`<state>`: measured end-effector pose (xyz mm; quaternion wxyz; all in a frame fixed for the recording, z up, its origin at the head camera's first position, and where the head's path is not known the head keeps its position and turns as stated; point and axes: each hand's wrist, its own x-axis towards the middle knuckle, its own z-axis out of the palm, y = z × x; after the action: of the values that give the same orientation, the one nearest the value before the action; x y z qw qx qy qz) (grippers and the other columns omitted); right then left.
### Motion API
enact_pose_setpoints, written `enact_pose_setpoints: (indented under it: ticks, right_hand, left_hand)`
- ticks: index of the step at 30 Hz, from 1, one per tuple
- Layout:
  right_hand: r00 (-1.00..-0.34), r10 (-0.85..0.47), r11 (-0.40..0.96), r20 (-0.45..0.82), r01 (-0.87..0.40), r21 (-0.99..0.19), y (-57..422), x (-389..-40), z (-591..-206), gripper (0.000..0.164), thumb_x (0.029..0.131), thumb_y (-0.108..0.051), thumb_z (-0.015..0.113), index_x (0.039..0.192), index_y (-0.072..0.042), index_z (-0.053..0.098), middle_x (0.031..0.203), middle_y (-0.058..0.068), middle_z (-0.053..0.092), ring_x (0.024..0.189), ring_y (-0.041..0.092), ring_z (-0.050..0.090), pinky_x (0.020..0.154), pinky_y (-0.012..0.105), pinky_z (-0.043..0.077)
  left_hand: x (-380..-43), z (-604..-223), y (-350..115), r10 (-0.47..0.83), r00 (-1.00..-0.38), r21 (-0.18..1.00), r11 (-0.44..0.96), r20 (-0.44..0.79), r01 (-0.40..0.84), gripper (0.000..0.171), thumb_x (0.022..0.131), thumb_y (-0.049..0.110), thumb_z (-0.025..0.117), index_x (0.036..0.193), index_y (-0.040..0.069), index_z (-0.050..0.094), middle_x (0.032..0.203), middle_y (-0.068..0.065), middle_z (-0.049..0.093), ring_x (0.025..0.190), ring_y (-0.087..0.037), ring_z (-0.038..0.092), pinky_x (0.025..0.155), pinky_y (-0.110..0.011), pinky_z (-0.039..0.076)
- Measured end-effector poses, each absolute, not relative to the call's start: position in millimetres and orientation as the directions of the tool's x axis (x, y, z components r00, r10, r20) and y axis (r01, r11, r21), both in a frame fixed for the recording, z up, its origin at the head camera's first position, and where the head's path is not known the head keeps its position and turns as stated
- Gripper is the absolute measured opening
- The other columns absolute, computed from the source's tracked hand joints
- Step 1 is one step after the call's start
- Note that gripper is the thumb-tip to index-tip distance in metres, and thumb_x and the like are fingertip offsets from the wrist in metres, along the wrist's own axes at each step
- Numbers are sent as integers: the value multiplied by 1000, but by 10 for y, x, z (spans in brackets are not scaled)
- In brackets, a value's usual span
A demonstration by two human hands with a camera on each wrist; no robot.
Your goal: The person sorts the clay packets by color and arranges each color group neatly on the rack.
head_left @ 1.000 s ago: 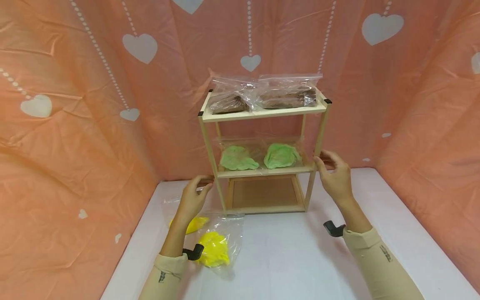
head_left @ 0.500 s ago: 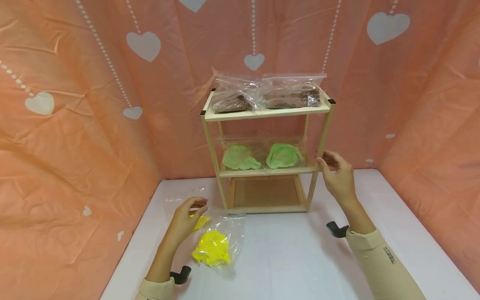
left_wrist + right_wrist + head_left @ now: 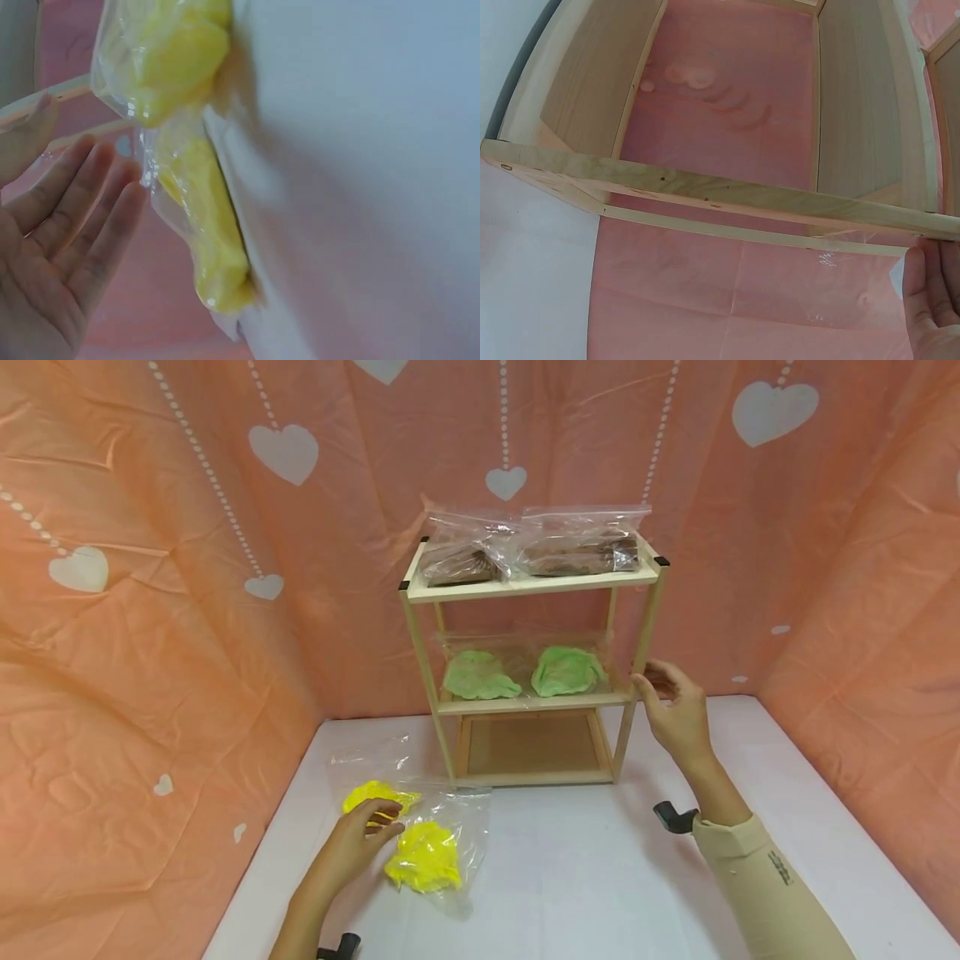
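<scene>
In the head view my left hand [image 3: 356, 842] hovers with loosely bent fingers over two clear zip bags, holding nothing. Each bag contains a soft, yellow, clay-like lump: one lies farther back [image 3: 369, 795], partly behind the fingers, the other nearer [image 3: 425, 858]. The left wrist view shows the left palm [image 3: 45, 277] beside a bagged yellow lump [image 3: 210, 225], fingers spread. My right hand [image 3: 675, 714] holds the right front post of a wooden three-tier shelf [image 3: 532, 702] at middle-tier height. Its fingertips [image 3: 930, 259] meet the post in the right wrist view.
Two bagged green lumps, left [image 3: 480, 677] and right [image 3: 566, 672], lie on the middle tier. On top are bags with brown contents [image 3: 577, 556]. The shelf stands on a white table [image 3: 555, 868] before a pink curtain [image 3: 360, 610] with white hearts.
My left hand has let go of the shelf's left post and moved down and toward me, over the yellow bags. The right hand stays at the right post.
</scene>
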<state>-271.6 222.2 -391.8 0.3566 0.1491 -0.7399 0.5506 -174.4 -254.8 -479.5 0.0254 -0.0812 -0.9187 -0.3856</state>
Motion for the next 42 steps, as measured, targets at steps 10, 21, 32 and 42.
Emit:
enact_pose_setpoints:
  ticks: [10, 21, 32, 42]
  right_hand:
    - [-712, 169, 354, 682, -602, -716, 2225, -2719, -3946, 27, 97, 10, 73, 124, 12, 70, 105, 30, 72, 88, -9, 64, 79, 5, 51]
    - [-708, 168, 341, 686, -612, -714, 2224, -2739, -3950, 28, 96, 11, 73, 124, 13, 70, 104, 31, 72, 86, -9, 66, 78, 5, 52]
    - [-712, 163, 340, 683, -610, -716, 2234, -2728, -3931, 28, 98, 9, 73, 125, 13, 70, 105, 30, 72, 87, -8, 66, 79, 6, 53]
    - [-705, 166, 340, 689, -615, -711, 2241, -2748, -3948, 28, 97, 11, 73, 124, 12, 71, 104, 31, 72, 86, -9, 66, 79, 6, 53]
  left_hand:
    - [-1516, -4927, -2684, 163, -987, 745, 658, -3, 107, 37, 97, 22, 83, 128, 5, 70, 123, -9, 72, 108, -26, 72, 90, -32, 62]
    - [-1411, -4931, -2780, 298, -954, 705, 686, -46, 180, 33, 95, 24, 84, 120, 6, 72, 116, -6, 76, 99, -25, 73, 83, -28, 61]
    - [-1433, -4969, -2757, 365, -931, 696, 667, 6, 266, 30, 90, 9, 86, 115, 4, 72, 101, -1, 75, 87, -9, 67, 77, -27, 61]
    - [-1439, -4965, -2690, 298, -954, 674, 708, -18, 209, 22, 90, 8, 85, 106, 11, 71, 96, 2, 74, 85, -10, 66, 77, -27, 59]
